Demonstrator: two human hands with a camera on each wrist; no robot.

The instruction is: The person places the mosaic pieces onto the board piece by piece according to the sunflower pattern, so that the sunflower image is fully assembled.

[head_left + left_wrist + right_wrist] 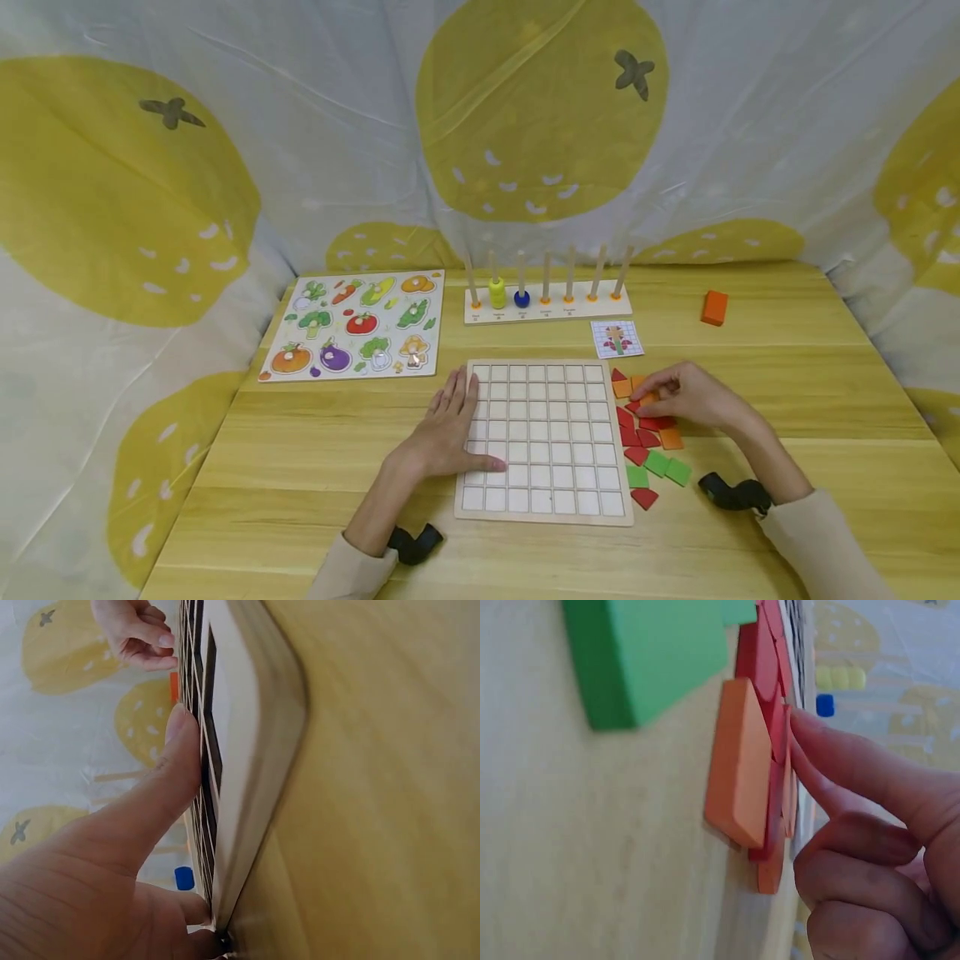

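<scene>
My left hand [442, 437] lies at the left side of a wooden grid board [544, 517], its fingers extended along the edge and its thumb [180, 750] reaching over the squares. Beyond the board's right side, my right hand [693, 396] is at a scatter of coloured wooden pieces. Its thumb and index finger come down around an orange square [648, 399] and a red piece [633, 407]; I cannot tell whether they pinch one. In the right wrist view, an orange tile [739, 765] lies over red pieces [759, 664], with a green tile [652, 660] closer to the camera.
Behind the board stands a peg counting stand [551, 310] with yellow rings [497, 293] and a blue ring [522, 299]. A pattern card [617, 339] lies before it. A vegetable puzzle [352, 325] is at the back left, an orange block [715, 307] at the back right.
</scene>
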